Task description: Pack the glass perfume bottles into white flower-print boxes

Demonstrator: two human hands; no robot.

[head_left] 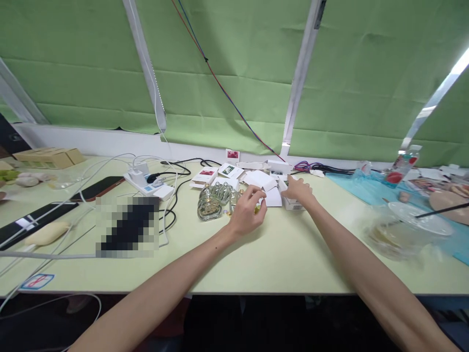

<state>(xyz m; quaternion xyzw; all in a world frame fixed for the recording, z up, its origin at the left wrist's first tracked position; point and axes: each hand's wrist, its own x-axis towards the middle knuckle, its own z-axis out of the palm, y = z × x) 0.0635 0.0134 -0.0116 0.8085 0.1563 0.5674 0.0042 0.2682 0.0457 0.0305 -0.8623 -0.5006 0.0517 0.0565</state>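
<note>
Both my arms reach forward over a pale green table (278,254). My left hand (248,211) has its fingers curled around a small yellowish object I cannot name, just right of a clear glass perfume bottle (209,204). My right hand (298,190) rests on a small white box (293,204), fingers bent over it. Several small white cartons (261,180), some with red or dark pictures, lie scattered behind both hands.
A white power strip (148,185) with tangled cables sits at the left, near phones (98,187) and a cardboard box (49,156). At the right stand clear plastic containers (406,227), a bottle (402,167) and a blue sheet (359,188). Green curtains hang behind.
</note>
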